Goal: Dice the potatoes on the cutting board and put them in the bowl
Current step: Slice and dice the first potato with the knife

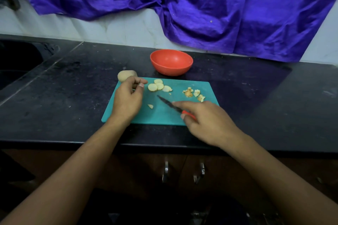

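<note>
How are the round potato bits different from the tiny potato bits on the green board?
The round slices are wide, flat discs; the tiny pieces are small, uneven chunks. The round slices overlap in a cluster towards the board's left; the tiny pieces lie scattered towards its right. Both are pale potato on the cutting board.

Head-worn view, forward and steeply downward

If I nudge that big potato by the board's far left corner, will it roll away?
Probably a little: the potato looks rounded and lies loose by the cutting board. Its oblong shape would likely stop it soon. It looks solid, hardly fragile.
</note>
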The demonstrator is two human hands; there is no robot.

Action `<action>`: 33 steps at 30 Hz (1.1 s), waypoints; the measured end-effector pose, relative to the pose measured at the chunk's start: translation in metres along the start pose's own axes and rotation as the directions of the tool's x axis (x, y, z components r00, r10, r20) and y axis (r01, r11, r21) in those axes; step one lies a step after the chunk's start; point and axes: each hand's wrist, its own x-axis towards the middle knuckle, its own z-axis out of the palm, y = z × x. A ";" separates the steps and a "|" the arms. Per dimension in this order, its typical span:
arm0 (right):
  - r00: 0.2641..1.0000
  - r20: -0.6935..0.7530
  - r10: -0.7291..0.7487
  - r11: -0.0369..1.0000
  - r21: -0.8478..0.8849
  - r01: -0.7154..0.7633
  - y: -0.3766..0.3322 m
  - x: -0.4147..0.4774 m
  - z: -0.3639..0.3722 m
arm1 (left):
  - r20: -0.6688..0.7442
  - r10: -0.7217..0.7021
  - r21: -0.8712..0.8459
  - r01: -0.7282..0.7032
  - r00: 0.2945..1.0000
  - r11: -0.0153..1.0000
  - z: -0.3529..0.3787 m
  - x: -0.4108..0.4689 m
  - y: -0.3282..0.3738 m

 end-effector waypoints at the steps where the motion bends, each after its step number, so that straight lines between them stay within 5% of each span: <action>1: 0.999 0.019 -0.046 0.999 -0.014 0.046 -0.007 -0.001 0.001 | -0.007 -0.015 -0.041 0.015 1.000 0.999 0.000 0.000 0.000; 6: 0.991 0.060 -0.117 0.988 -0.097 0.123 -0.022 0.002 0.009 | -0.005 -0.060 -0.102 0.059 0.998 0.993 0.000 0.000 -0.001; 16: 0.963 -0.026 0.269 0.958 -0.095 -0.270 0.036 0.011 -0.006 | 0.035 -0.006 0.014 0.006 0.999 1.000 0.003 -0.002 0.003; 21: 0.948 -0.189 0.255 0.947 0.249 -0.205 0.037 0.031 0.008 | 0.075 0.021 0.174 -0.034 0.997 0.984 0.004 -0.002 0.010; 25: 0.933 -0.179 0.313 0.777 0.612 -0.144 0.040 0.046 0.026 | 0.191 0.076 0.354 -0.141 0.979 0.924 0.009 0.005 0.020; 29: 0.906 -0.217 0.364 0.635 0.770 -0.070 0.050 0.044 0.035 | 0.335 0.142 0.539 -0.313 0.931 0.782 0.021 0.019 0.027; 33: 0.910 -0.231 0.345 0.616 0.787 -0.034 0.048 0.042 0.036 | 0.451 0.055 0.695 -0.389 0.891 0.605 0.040 0.037 0.035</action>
